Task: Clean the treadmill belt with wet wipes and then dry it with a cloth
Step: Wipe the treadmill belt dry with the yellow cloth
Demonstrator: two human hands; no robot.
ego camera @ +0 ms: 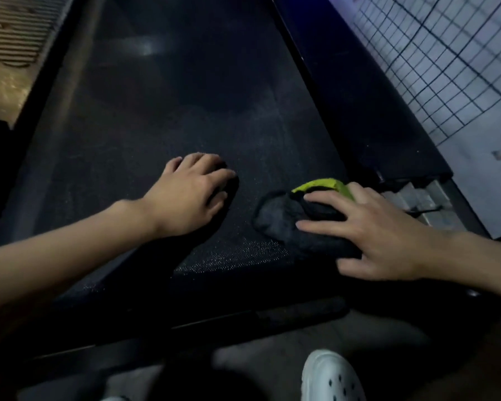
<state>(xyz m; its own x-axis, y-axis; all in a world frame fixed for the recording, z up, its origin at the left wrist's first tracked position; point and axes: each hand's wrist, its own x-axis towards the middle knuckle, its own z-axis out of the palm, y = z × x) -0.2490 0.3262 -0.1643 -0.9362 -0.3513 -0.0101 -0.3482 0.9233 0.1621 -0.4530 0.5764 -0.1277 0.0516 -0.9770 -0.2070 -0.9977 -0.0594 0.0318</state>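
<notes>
The treadmill belt [185, 96] lies open from the hands to its far end. A bare strip runs between the left hand [191, 192] and the cloth [281, 218] under the right hand [388, 235]. The left side rail [49, 111] and right side rail [359, 117] hem it in. A wire grid panel [446, 68] stands just beyond the right one, and a white clog [327, 377] sits on the floor near the rear edge.

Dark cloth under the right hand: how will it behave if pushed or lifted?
Probably floppy and light: the cloth lies bunched and creased under the right hand. It may drag on the grainy belt rather than slide.
</notes>
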